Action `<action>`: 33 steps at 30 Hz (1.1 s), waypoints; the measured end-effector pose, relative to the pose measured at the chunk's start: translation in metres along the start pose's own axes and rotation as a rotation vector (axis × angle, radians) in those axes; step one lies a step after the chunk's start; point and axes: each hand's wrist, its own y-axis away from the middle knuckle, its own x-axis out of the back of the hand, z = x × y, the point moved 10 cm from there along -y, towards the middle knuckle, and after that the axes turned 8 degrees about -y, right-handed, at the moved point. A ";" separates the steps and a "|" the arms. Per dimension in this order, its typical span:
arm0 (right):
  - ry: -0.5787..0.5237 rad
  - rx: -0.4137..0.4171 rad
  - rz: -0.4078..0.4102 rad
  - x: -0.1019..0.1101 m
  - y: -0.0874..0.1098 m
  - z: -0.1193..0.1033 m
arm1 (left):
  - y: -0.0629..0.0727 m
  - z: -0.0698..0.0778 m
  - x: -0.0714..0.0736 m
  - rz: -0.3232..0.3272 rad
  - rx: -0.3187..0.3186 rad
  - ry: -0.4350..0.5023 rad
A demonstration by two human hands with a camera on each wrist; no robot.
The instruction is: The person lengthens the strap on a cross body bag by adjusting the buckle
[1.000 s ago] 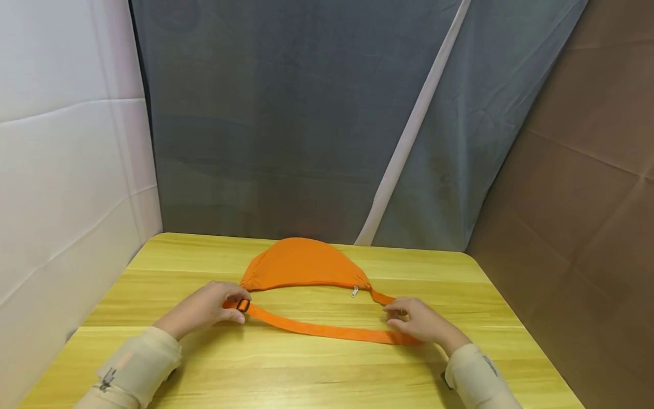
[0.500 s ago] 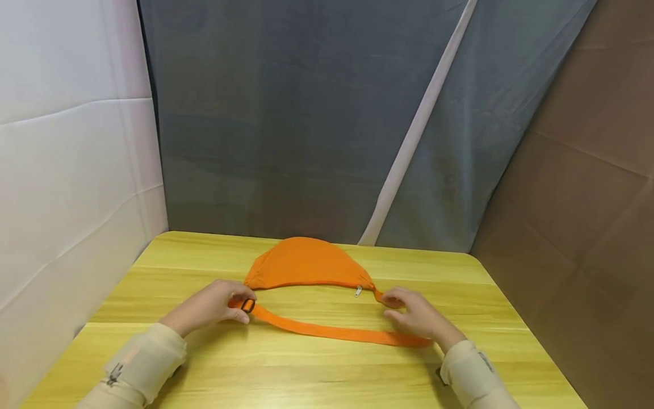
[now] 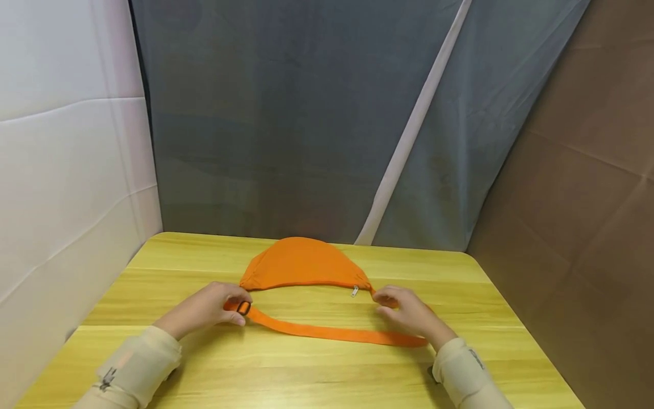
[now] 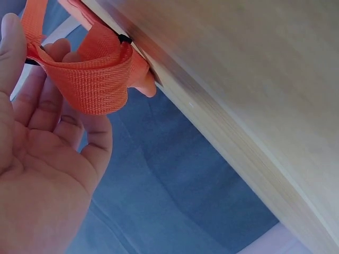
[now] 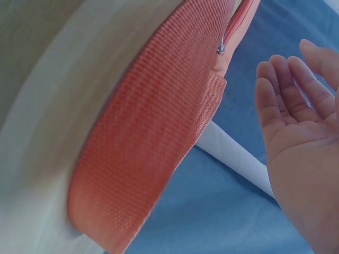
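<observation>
An orange waist bag point(image 3: 304, 264) lies on the wooden table, its zipper pull point(image 3: 355, 291) at the right end. Its orange strap point(image 3: 327, 331) curves across the table in front of it. My left hand point(image 3: 212, 307) holds the strap beside the black slider buckle point(image 3: 243, 308); in the left wrist view the fingers curl behind a loop of webbing point(image 4: 92, 84). My right hand point(image 3: 409, 312) hovers by the bag's right end, over the strap. Seen from the right wrist, that hand point(image 5: 304, 127) has loosely bent fingers with nothing between them, apart from the strap point(image 5: 148, 116).
A grey cloth backdrop point(image 3: 306, 113) with a pale diagonal strip point(image 3: 414, 125) hangs behind the table point(image 3: 286, 380). White cloth point(image 3: 71, 170) stands at the left and brown cloth point(image 3: 577, 227) at the right.
My right hand has moved left and slightly away from me, closer to the bag's right end. The left hand stays at the buckle. The bag has not visibly moved on the table.
</observation>
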 end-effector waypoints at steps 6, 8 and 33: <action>-0.004 0.022 -0.002 -0.002 -0.003 -0.003 | 0.000 -0.001 -0.001 -0.003 0.003 -0.005; -0.011 0.030 -0.004 -0.003 -0.004 -0.004 | 0.000 -0.002 -0.001 -0.010 0.012 -0.006; -0.016 0.034 -0.036 -0.012 -0.019 -0.013 | 0.000 0.000 0.002 -0.003 0.025 0.037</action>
